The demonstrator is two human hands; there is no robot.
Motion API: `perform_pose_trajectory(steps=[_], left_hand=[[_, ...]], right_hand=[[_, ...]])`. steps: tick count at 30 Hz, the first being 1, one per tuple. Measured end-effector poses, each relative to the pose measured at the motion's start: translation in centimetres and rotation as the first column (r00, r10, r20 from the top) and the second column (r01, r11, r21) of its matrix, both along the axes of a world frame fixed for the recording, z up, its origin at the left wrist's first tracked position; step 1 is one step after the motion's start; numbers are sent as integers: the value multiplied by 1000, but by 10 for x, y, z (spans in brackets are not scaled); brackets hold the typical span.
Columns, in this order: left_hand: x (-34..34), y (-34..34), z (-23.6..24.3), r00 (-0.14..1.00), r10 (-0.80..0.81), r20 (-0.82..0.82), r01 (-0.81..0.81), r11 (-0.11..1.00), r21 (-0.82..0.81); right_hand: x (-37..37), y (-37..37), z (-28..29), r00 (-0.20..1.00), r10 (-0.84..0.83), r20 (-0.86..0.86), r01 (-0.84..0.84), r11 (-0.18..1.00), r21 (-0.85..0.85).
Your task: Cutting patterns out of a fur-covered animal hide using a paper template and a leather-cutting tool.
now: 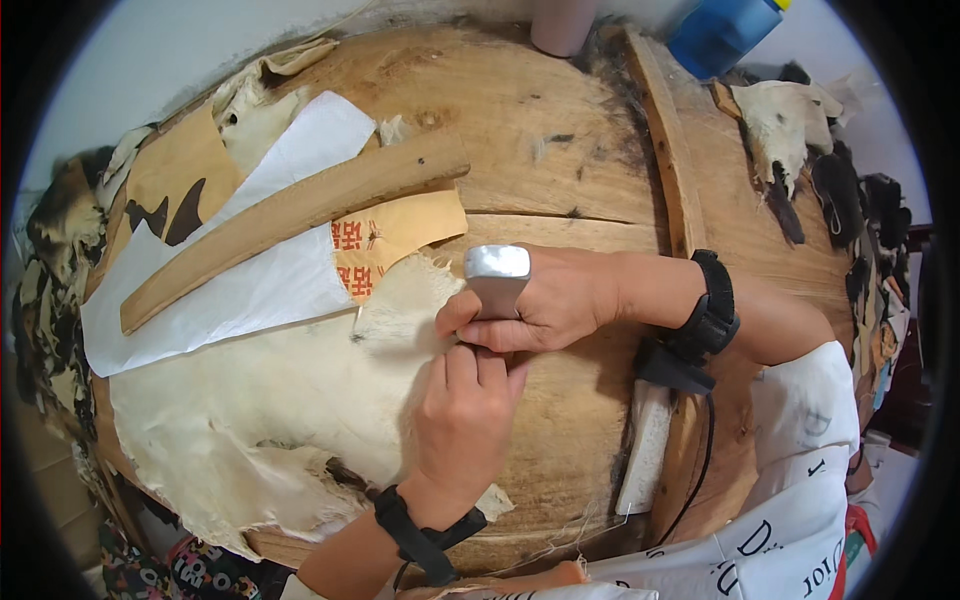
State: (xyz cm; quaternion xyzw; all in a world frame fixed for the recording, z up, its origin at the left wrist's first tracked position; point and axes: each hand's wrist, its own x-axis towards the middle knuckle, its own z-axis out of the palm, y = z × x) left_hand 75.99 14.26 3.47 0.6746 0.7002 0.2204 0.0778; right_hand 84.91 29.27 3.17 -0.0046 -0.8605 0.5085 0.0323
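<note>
A pale cream hide (300, 400) with ragged edges lies flat on a wooden board, bare skin side up. My right hand (565, 295) is closed around a silver metal tool (498, 285) with a rounded, flat top; its lower end is hidden by my fingers. Just below, my left hand (465, 410) is closed at the hide's right edge, knuckles up, its fingers touching my right hand. What lies between the left fingertips is mostly covered, though the hide runs under them.
A wooden strip (290, 230) lies across white sheet material (230, 300) and yellow-brown paper (425, 220). A raised wooden batten (665, 140) crosses the board. Fur scraps (785, 125) lie at the right, a blue container (725, 38) at the back, and a white bar (645, 450) near me.
</note>
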Motion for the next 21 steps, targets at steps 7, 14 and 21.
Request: perform_pose_trajectory(steps=[7, 14, 21], left_hand=[[10, -6, -1, 924, -27, -381, 14, 999, -38], [2, -6, -11, 949, -135, -286, 157, 986, 55], [18, -3, -28, 1000, -3, 26, -3, 972, 234]], right_hand=[[-6, 0, -3, 996, 58, -73, -55, 997, 44], [-9, -3, 3, 998, -6, 69, 2, 998, 65], [1, -7, 20, 999, -37, -10, 39, 988, 151]])
